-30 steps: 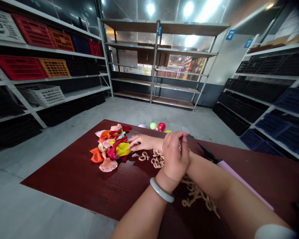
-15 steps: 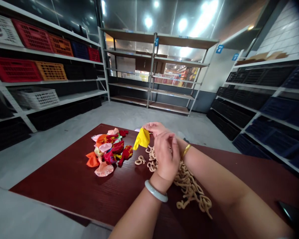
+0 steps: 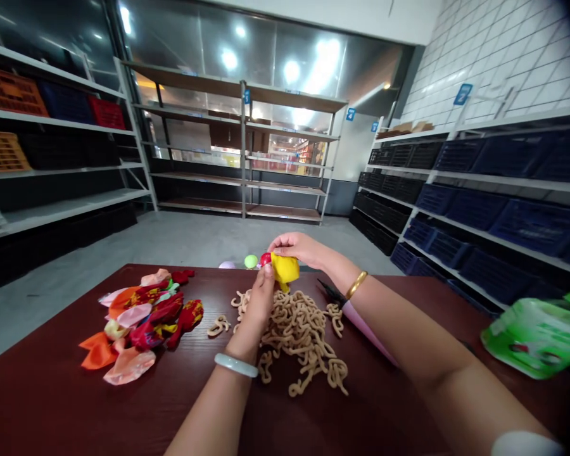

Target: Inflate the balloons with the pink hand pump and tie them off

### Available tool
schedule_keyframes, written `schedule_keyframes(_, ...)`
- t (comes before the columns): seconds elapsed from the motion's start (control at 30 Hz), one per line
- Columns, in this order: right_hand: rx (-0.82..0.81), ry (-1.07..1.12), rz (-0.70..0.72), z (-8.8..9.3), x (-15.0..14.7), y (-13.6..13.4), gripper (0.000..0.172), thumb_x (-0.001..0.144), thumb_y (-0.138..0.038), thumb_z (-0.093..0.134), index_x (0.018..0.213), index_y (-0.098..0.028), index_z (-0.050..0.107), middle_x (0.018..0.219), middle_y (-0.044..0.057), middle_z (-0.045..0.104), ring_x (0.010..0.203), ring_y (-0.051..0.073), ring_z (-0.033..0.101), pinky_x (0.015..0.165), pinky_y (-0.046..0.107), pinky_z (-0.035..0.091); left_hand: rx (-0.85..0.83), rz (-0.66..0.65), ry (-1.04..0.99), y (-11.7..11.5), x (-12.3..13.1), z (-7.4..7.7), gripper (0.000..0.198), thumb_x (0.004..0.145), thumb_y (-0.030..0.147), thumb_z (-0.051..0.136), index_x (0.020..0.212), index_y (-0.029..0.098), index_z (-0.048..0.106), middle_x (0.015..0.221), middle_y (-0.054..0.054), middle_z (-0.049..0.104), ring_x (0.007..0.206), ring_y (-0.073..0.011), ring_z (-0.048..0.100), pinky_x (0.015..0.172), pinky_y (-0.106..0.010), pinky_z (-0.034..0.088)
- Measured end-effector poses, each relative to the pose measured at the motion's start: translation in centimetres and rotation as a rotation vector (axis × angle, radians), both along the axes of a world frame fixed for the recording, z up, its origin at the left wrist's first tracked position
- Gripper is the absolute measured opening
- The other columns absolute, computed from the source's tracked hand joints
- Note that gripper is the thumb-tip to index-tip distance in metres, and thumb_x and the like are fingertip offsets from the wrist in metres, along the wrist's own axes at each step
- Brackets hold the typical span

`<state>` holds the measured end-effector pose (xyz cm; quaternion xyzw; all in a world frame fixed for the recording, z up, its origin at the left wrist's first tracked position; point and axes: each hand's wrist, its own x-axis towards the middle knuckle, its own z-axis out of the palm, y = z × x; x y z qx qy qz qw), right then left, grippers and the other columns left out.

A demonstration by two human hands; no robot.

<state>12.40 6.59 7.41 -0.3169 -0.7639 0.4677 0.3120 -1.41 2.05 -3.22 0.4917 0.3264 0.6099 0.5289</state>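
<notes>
My right hand (image 3: 300, 247) pinches a limp yellow balloon (image 3: 285, 268) above the dark red table (image 3: 66, 405). My left hand (image 3: 259, 301), with a pale bangle on its wrist, reaches up and its fingertips touch the same balloon. Under both hands lies a heap of tan rubber bands (image 3: 298, 334). A pile of uninflated balloons (image 3: 140, 316) in red, orange, pink and yellow lies to the left.
A pink pump with a black tip (image 3: 356, 320) lies right of the bands. A green plastic bag (image 3: 536, 332) sits at the right edge. Small inflated balloons (image 3: 251, 261) rest at the table's far edge. Shelves with crates line both sides.
My right hand took the yellow balloon out of the pile and raised it. My left hand came up to meet it. The view has turned right.
</notes>
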Motion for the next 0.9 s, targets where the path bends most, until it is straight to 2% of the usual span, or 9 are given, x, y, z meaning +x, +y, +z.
schedule_keyframes(0.1, 0.054, -0.110, -0.024, 0.9, 1.8, -0.4, 0.013, 0.085, -0.022, 0.061, 0.096, -0.017, 0.067, 0.088, 0.002, 0.066, 0.076, 0.012, 0.058, 0.071, 0.025, 0.046, -0.097, -0.203, -0.019, -1.1, 0.5, 0.7, 0.057, 0.079, 0.067, 0.056, 0.097, 0.013, 0.061, 0.079, -0.008, 0.067, 0.066, -0.0168, 0.061, 0.068, -0.029, 0.048)
schedule_keyframes(0.23, 0.060, -0.158, -0.057, 1.7, 3.6, -0.9, 0.014, 0.085, -0.021, 0.060, 0.096, -0.016, 0.067, 0.086, 0.002, 0.067, 0.073, 0.011, 0.058, 0.067, 0.024, 0.046, -0.180, -0.354, -0.063, -2.3, 0.5, 1.6, 0.050, 0.076, 0.061, 0.064, 0.089, 0.013, 0.060, 0.076, -0.006, 0.065, 0.064, -0.0146, 0.059, 0.067, -0.028, 0.049)
schedule_keyframes(0.37, 0.070, -0.206, -0.077, 1.8, 4.8, -0.9, 0.014, 0.085, -0.022, 0.059, 0.095, -0.018, 0.068, 0.087, 0.002, 0.069, 0.072, 0.012, 0.060, 0.066, 0.023, 0.046, -0.215, -0.384, -0.001, -2.3, 0.6, 1.6, 0.042, 0.074, 0.051, 0.071, 0.092, 0.014, 0.063, 0.075, -0.004, 0.065, 0.061, -0.0119, 0.057, 0.063, -0.024, 0.047)
schedule_keyframes(0.53, 0.230, -0.417, -0.173, 1.1, 5.5, 0.1, 0.017, 0.082, -0.017, 0.056, 0.091, -0.018, 0.070, 0.087, 0.002, 0.070, 0.069, 0.011, 0.059, 0.063, 0.022, 0.044, -0.189, -0.426, 0.108, -2.1, 0.9, 1.2, 0.038, 0.070, 0.042, 0.077, 0.091, 0.013, 0.066, 0.068, -0.001, 0.062, 0.056, -0.0101, 0.053, 0.055, -0.021, 0.041)
schedule_keyframes(0.63, 0.256, -0.452, -0.222, 0.4, 5.9, 0.7, 0.016, 0.078, -0.014, 0.058, 0.087, -0.017, 0.071, 0.080, 0.001, 0.069, 0.064, 0.010, 0.056, 0.058, 0.020, 0.040, -0.195, -0.446, 0.142, -2.2, 1.0, 1.2, 0.033, 0.072, 0.040, 0.075, 0.086, 0.012, 0.066, 0.064, -0.001, 0.060, 0.053, -0.0088, 0.050, 0.052, -0.020, 0.039)
schedule_keyframes(0.8, 0.253, -0.467, -0.305, -0.9, 6.3, 1.3, 0.013, 0.072, -0.012, 0.060, 0.078, -0.016, 0.071, 0.067, -0.002, 0.067, 0.056, 0.009, 0.053, 0.054, 0.020, 0.038, -0.190, -0.507, 0.108, -2.7, 1.0, 1.5, 0.031, 0.076, 0.038, 0.072, 0.095, 0.014, 0.065, 0.063, 0.001, 0.058, 0.049, -0.0063, 0.046, 0.046, -0.017, 0.033)
schedule_keyframes(0.9, 0.254, -0.438, -0.325, -1.3, 6.0, 1.2, 0.015, 0.077, -0.015, 0.059, 0.085, -0.015, 0.072, 0.076, 0.001, 0.070, 0.063, 0.011, 0.058, 0.058, 0.021, 0.042, -0.223, -0.534, 0.015, -3.2, 1.2, 1.8, 0.031, 0.076, 0.033, 0.074, 0.098, 0.016, 0.062, 0.062, 0.002, 0.057, 0.045, -0.0052, 0.044, 0.043, -0.015, 0.032)
